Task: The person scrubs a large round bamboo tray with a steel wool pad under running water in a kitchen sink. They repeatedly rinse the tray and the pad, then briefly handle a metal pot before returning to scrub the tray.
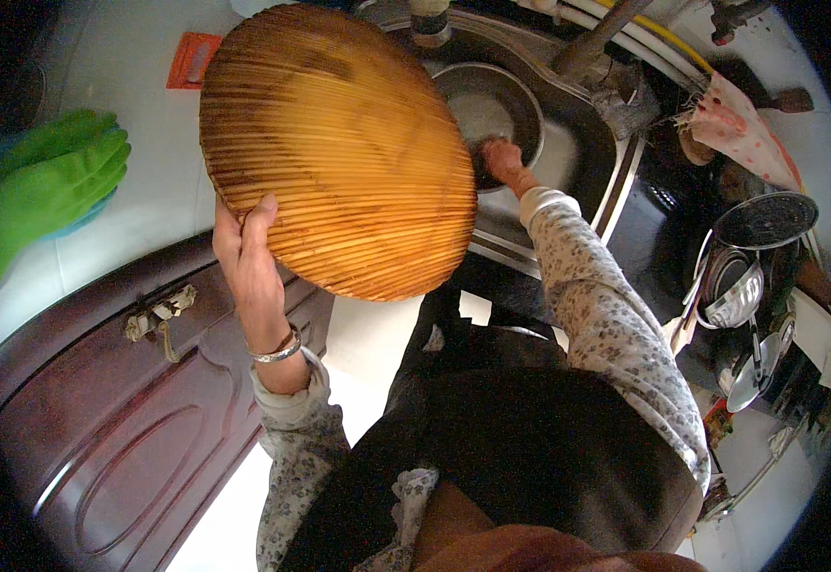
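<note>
My left hand [247,264] grips the lower left rim of a round tray made of sorghum-like stalks [365,150], held tilted up over the counter and the sink's left side. The thumb lies on its ribbed face; the other fingers are hidden behind. My right hand [503,159] reaches down into a round metal basin [490,82] that stands in the stainless steel sink [565,161]. Its fingers point into the basin's shaded lower part, where blur hides whether they hold anything. Part of the basin is covered by the tray.
Green rubber gloves [50,179] lie on the white wall or counter surface [151,150] at left, near a red-framed item [190,61]. A dark wooden door [151,429] stands at lower left. Metal ladles and strainers [737,293] hang at right, below a spotted cloth [744,129].
</note>
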Demonstrator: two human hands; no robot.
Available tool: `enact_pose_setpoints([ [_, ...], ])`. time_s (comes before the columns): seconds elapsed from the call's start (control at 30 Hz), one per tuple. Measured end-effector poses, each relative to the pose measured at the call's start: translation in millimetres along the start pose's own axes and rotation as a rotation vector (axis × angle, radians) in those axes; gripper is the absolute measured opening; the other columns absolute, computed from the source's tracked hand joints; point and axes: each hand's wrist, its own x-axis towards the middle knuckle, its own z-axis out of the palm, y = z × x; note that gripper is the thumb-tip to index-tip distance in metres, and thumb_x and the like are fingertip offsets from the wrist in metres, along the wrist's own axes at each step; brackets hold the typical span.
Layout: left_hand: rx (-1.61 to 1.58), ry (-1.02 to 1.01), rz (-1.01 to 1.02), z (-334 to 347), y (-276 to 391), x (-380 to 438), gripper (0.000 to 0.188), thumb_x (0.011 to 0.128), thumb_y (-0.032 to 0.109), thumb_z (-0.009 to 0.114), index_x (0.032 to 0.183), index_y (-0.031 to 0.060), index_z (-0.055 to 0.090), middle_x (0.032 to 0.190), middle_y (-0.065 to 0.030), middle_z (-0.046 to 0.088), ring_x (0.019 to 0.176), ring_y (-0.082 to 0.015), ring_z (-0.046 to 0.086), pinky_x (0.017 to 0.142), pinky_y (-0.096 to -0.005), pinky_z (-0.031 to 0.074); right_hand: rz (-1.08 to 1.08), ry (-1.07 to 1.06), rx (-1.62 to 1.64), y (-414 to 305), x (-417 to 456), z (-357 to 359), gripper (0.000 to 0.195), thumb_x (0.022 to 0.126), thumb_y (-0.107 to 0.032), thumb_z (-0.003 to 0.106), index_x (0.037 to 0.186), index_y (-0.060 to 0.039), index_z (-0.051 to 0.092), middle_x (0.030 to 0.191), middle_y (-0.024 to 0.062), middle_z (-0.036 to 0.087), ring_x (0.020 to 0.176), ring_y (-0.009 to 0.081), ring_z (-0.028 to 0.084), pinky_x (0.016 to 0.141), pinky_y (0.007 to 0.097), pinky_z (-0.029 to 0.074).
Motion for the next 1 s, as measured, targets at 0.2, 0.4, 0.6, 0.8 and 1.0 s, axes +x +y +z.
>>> enact_pose_setpoints([
  [0.2, -0.078, -0.012, -0.02, 3, -5, -3, 0.041, 0.084, 0.006, 0.051, 0.123, -0.0032, 0.042, 0.114, -0.0098, 0.052, 0.103, -0.0182, 0.05, 0.093, -0.0303, 0.036, 0.138, 0.57, -0.006, 11, 0, 12, 0.05, 0.08, -0.009, 0.053, 0.128, -0.0153, 0.04, 0.129, 0.0185, 0.041, 0.115, 0.038, 0.044, 0.077, 0.0454, 0.05],
  [0.4, -0.195, 0.06, -0.083, 14, -5, -6, 0.041, 0.087, 0.008, 0.052, 0.126, -0.0006, 0.041, 0.115, -0.0082, 0.052, 0.106, -0.0172, 0.049, 0.092, -0.0297, 0.037, 0.002, 0.6, 0.443, -5, -36, -50, 0.047, 0.079, -0.008, 0.057, 0.125, -0.0117, 0.045, 0.106, 0.0181, 0.057, 0.098, 0.0311, 0.057, 0.082, 0.0413, 0.047],
  [0.6, -0.227, -0.053, -0.046, 15, -19, -14, 0.039, 0.087, 0.007, 0.052, 0.124, -0.0004, 0.042, 0.115, -0.0082, 0.052, 0.105, -0.0167, 0.049, 0.092, -0.0297, 0.037, -0.645, 1.033, 0.705, -137, -190, -144, 0.04, 0.079, -0.009, 0.061, 0.119, -0.0137, 0.054, 0.115, 0.0146, 0.052, 0.106, 0.0336, 0.049, 0.088, 0.0394, 0.043],
  [0.8, -0.221, -0.075, -0.08, 7, -25, -1, 0.038, 0.088, 0.008, 0.053, 0.123, -0.0005, 0.042, 0.113, -0.0077, 0.053, 0.101, -0.0153, 0.05, 0.089, -0.0292, 0.039, -0.319, 0.962, 0.555, -89, -83, -80, 0.039, 0.078, -0.001, 0.053, 0.116, -0.0108, 0.055, 0.109, 0.0209, 0.054, 0.101, 0.038, 0.05, 0.084, 0.0393, 0.045],
  [1.0, -0.223, -0.008, -0.101, 8, -32, 2, 0.042, 0.085, 0.004, 0.051, 0.125, -0.0008, 0.042, 0.116, -0.0074, 0.052, 0.104, -0.0173, 0.05, 0.092, -0.0301, 0.037, 0.278, 0.945, 0.345, 13, 19, -9, 0.052, 0.08, -0.004, 0.05, 0.128, -0.0176, 0.042, 0.114, 0.0193, 0.052, 0.103, 0.0384, 0.052, 0.081, 0.0451, 0.047],
])
